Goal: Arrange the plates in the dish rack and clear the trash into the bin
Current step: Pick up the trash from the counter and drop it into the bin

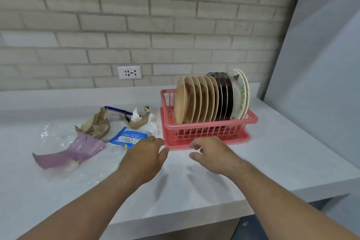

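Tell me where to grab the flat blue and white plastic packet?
Probably pinch the blue and white plastic packet at its near right corner, from above. It lies flat on the white counter, so only a thin edge gives a hold, and that corner sits closest to the left hand.

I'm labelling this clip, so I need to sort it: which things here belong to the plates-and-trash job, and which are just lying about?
Belongs to the job: dish rack, plates standing in it, brown paper, blue wrapper, purple wrapper, clear plastic, white tissue. No bin in view.

Just lying about: wall socket, counter; blue-handled tool, unclear whether trash.
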Available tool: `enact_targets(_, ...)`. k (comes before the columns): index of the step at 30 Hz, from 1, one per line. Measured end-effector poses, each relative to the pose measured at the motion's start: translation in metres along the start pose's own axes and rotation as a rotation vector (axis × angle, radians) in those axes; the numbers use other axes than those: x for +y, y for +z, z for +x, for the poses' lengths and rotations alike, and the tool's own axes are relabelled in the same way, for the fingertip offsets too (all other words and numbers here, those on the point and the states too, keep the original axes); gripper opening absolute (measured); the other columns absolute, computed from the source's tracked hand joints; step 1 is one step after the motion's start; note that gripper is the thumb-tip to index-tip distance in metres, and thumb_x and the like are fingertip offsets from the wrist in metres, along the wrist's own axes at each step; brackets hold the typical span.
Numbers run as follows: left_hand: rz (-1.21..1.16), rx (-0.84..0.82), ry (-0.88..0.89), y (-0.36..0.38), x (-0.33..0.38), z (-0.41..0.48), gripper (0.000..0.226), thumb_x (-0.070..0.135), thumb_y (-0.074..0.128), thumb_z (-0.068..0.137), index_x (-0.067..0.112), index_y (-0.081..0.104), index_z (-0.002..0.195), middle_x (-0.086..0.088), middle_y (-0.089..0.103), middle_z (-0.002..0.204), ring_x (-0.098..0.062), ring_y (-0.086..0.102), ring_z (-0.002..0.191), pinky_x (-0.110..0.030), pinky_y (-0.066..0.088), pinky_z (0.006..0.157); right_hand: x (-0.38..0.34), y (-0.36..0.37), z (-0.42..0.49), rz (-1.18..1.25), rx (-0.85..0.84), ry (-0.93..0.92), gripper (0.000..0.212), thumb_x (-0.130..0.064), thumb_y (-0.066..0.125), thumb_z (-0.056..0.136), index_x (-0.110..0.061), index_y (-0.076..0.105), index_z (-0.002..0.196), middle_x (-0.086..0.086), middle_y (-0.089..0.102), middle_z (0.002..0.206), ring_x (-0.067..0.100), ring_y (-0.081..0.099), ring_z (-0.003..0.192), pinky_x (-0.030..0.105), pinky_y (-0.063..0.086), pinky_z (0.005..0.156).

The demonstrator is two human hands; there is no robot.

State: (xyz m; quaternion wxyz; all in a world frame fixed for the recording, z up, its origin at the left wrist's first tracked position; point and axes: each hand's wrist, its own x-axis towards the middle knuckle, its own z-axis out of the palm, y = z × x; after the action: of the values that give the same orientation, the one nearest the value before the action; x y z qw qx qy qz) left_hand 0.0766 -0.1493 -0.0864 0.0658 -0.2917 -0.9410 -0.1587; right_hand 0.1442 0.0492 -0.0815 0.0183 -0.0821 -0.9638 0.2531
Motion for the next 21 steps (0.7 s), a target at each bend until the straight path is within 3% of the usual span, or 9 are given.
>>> enact_targets(4, 0.041, -0.019, -0.075, 0.009, -0.031, 0.019, 0.032, 0.040, 0.038, 0.099, 0.025, 0.058, 0.119, 0.005, 0.058, 0.116, -0.018, 0.056, 0.106, -0.031, 0.047, 0.078, -0.012, 0.017, 0.041, 0.000, -0.048, -0.069, 0.029, -0.033, 0.062, 0.092, -0.023, 0.065, 0.119, -0.008, 0.062, 0.118, 0.013, 0.056, 0.108, 0.032, 0.048, 0.095)
enact_targets(7, 0.057, -0.009, -0.091, 0.013, -0.054, 0.039, 0.025, 0.036, 0.040, 0.098, 0.024, 0.061, 0.106, 0.006, 0.059, 0.106, -0.017, 0.059, 0.100, -0.032, 0.050, 0.080, -0.019, 0.027, 0.070, -0.009, -0.034, -0.108, 0.014, -0.030, 0.064, 0.090, -0.017, 0.067, 0.092, -0.004, 0.063, 0.091, 0.016, 0.058, 0.082, 0.035, 0.053, 0.076)
enact_targets(9, 0.079, -0.007, -0.088, 0.014, -0.065, 0.054, 0.021, 0.030, 0.043, 0.097, 0.022, 0.061, 0.100, 0.006, 0.056, 0.098, -0.019, 0.059, 0.096, -0.035, 0.051, 0.078, -0.023, 0.032, 0.086, -0.020, -0.042, -0.129, 0.013, -0.027, 0.064, 0.089, -0.016, 0.062, 0.084, -0.005, 0.059, 0.082, 0.016, 0.056, 0.075, 0.031, 0.050, 0.068)
enact_targets(14, 0.136, -0.026, -0.084, 0.016, -0.084, 0.083, 0.024, 0.030, 0.041, 0.098, 0.019, 0.061, 0.107, 0.004, 0.056, 0.104, -0.018, 0.054, 0.095, -0.031, 0.047, 0.076, -0.025, 0.042, 0.108, -0.067, -0.089, -0.205, 0.020, -0.029, 0.062, 0.092, -0.014, 0.065, 0.105, -0.005, 0.059, 0.089, 0.018, 0.055, 0.080, 0.028, 0.043, 0.071)
enact_targets(17, 0.137, -0.031, -0.092, 0.017, -0.093, 0.095, 0.028, 0.034, 0.041, 0.097, 0.022, 0.059, 0.115, 0.004, 0.057, 0.112, -0.018, 0.055, 0.100, -0.028, 0.045, 0.077, -0.032, 0.050, 0.113, -0.081, -0.158, -0.190, 0.040, -0.035, 0.059, 0.094, -0.023, 0.056, 0.132, 0.002, 0.061, 0.114, 0.021, 0.059, 0.101, 0.031, 0.049, 0.085)
enact_targets(21, 0.144, -0.025, -0.048, 0.013, -0.104, 0.107, 0.035, 0.038, 0.043, 0.098, 0.025, 0.054, 0.128, 0.004, 0.056, 0.124, -0.018, 0.054, 0.110, -0.030, 0.045, 0.082, -0.047, 0.062, 0.117, -0.093, -0.178, -0.164, 0.044, -0.036, 0.057, 0.095, -0.024, 0.051, 0.138, 0.007, 0.057, 0.131, 0.023, 0.058, 0.114, 0.039, 0.050, 0.095)
